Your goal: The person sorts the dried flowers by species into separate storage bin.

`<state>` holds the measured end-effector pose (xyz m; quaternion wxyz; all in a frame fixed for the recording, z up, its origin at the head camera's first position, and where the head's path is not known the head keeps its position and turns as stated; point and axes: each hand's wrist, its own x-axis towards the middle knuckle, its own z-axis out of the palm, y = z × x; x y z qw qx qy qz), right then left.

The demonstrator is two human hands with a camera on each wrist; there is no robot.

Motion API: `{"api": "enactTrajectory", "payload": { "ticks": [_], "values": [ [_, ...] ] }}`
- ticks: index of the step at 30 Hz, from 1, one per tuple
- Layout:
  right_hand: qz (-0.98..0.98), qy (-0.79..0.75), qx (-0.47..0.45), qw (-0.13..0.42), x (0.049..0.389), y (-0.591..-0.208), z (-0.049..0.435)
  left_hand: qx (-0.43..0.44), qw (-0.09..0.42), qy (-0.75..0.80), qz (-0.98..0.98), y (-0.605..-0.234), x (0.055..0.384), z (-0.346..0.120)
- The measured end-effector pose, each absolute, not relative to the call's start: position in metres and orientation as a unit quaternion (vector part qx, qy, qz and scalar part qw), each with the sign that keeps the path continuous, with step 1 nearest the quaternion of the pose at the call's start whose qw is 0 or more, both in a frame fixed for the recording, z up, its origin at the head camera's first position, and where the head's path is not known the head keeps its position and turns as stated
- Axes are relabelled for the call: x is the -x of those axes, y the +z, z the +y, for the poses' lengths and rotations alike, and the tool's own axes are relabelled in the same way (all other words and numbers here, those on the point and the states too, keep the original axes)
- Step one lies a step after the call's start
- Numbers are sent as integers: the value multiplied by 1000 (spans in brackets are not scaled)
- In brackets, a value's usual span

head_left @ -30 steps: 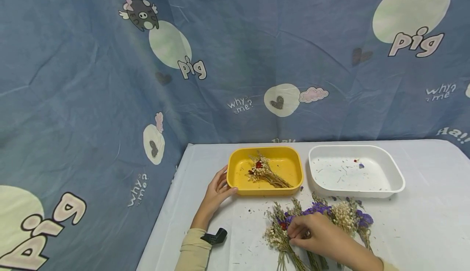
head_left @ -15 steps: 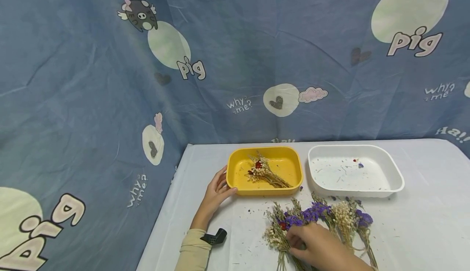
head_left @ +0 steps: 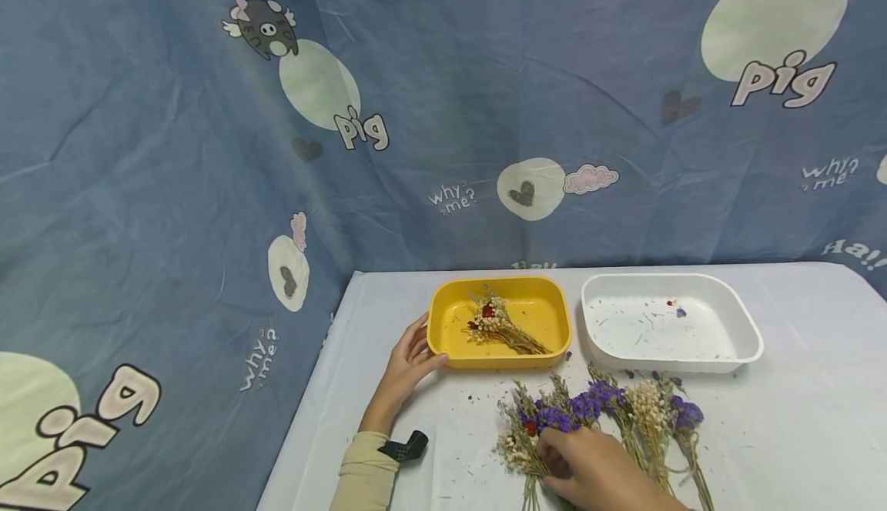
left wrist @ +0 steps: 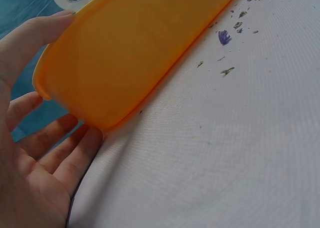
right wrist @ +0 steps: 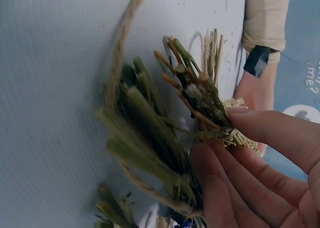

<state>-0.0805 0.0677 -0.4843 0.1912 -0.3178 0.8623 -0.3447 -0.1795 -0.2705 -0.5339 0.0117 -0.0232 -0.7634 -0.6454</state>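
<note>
My left hand [head_left: 410, 357] holds the left end of a yellow tray [head_left: 502, 361], its thumb [left wrist: 47, 27] by the rim and its fingers [left wrist: 80, 148] against the end wall. Inside that tray lies a dried flower bunch [head_left: 495, 322] with cream and red blooms. At the front, my right hand [head_left: 589, 461] pinches a dried flower bunch [right wrist: 192, 92] by its stems, thumb on one side and fingers on the other. Close beside it is another stem bundle [right wrist: 145, 123] tied with twine. Purple dried flowers [head_left: 554, 417] show just beyond the right hand, which hides part of the row.
A white tray [head_left: 672, 361] holding small plant scraps stands right of the yellow one. Cream dried flowers [head_left: 647, 411] and another purple bunch [head_left: 687, 415] lie to the right. Loose bits are scattered over the white table [head_left: 818, 419]; a blue patterned curtain [head_left: 443, 111] hangs behind.
My right hand has moved slightly down and left among the bunches, and its grip on the stems has shifted. The left hand and both trays have stayed in place.
</note>
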Motion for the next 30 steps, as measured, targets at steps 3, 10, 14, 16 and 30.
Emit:
{"api": "enactTrajectory", "payload": {
  "ticks": [3, 10, 14, 16, 30],
  "values": [
    [866, -337, 317, 191, 80, -486, 67, 23, 10, -645, -764, -534, 180, -270],
    [853, -370, 307, 204, 82, -488, 70, 21, 8, -643, -765, -534, 180, -270],
    [826, -425, 294, 225, 85, -488, 73, 22, 9, -644, -764, -534, 180, -271],
    [811, -452, 284, 240, 86, -489, 74, 23, 10, -646, -763, -534, 180, -271],
    [721, -565, 264, 302, 95, -487, 82, 36, 11, -651, -759, -535, 180, -272]
  ]
}}
